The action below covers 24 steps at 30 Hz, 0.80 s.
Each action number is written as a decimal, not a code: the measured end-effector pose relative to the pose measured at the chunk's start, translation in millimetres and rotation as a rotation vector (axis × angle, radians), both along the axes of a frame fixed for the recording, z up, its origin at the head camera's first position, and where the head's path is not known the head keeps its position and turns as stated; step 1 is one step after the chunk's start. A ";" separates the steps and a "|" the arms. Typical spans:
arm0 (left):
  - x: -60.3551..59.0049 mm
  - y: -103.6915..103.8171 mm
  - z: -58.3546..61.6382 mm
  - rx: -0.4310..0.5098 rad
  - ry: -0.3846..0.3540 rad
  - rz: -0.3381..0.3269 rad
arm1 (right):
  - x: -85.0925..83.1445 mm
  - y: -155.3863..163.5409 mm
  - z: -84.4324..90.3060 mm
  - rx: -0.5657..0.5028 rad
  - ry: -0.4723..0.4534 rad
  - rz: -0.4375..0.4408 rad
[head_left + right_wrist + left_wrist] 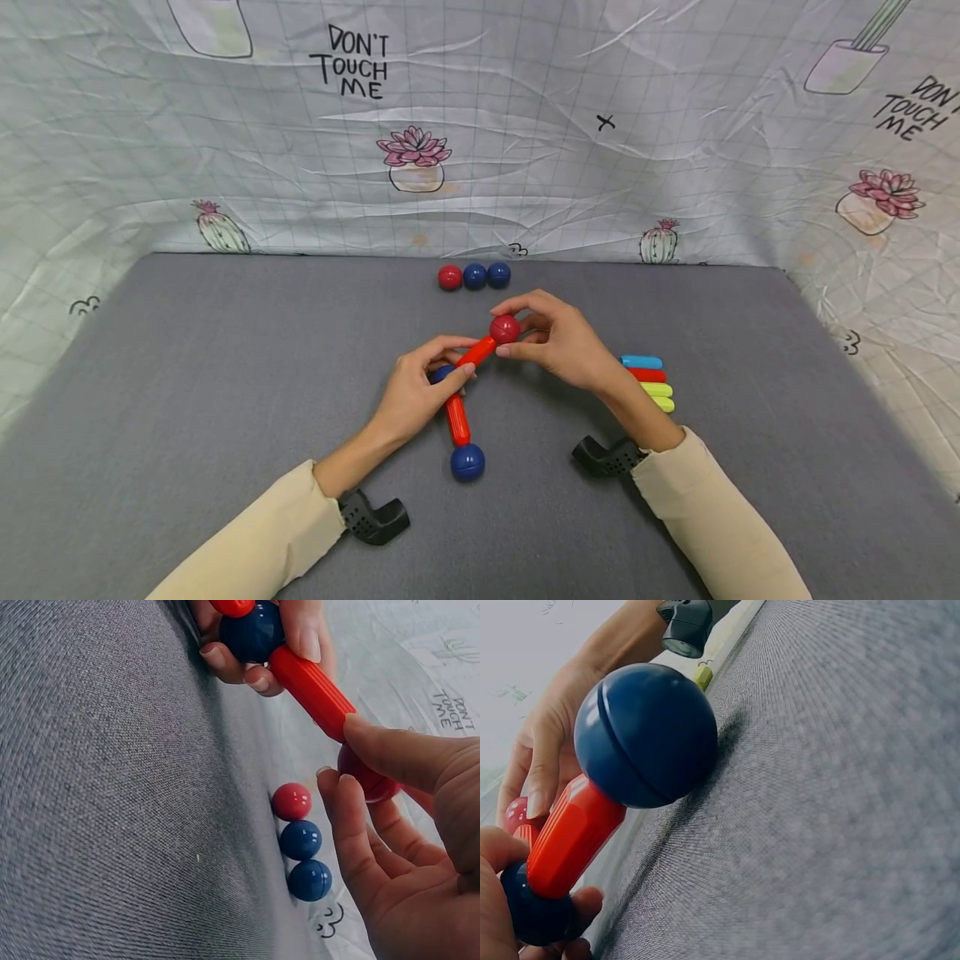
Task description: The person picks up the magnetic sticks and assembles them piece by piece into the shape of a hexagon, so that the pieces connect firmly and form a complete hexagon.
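A chain of balls and ridged red rods is held between both hands. My left hand point(408, 387) grips the middle blue ball point(253, 631), its thumb lying along the upper red rod point(477, 356). At that rod's far end sits a dark red ball point(505, 329), pinched by the thumb and fingers of my right hand point(562, 342). From the middle ball a second red rod point(457, 420) runs toward me and ends in another blue ball point(468, 462). The left wrist view shows this end blue ball point(646, 735) large, with the right hand behind it.
A red ball point(450, 277) and two blue balls point(487, 276) stand in a row at the back of the grey table point(300, 317). Right of my right hand lie a blue rod point(642, 362), a red rod point(651, 376) and two yellow-green rods point(657, 390). Printed cloth point(525, 167) hangs behind.
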<state>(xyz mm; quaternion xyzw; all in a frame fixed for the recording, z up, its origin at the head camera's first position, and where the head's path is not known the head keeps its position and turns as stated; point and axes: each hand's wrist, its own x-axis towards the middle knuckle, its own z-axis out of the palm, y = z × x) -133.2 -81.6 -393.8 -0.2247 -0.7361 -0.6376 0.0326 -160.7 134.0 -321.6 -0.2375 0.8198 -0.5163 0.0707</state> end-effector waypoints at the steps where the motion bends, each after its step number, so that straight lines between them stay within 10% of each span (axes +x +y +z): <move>1: -0.1 0.0 -0.2 0.001 0.001 -0.001 | -1.9 1.2 -3.3 0.001 -0.008 -0.003; 15: -0.4 -1.3 2.5 -0.031 -0.064 -0.037 | -7.6 0.8 -23.7 0.028 0.056 0.002; 24: -0.6 -0.9 2.3 0.123 -0.141 -0.116 | -2.8 -7.4 -24.1 0.001 0.065 0.058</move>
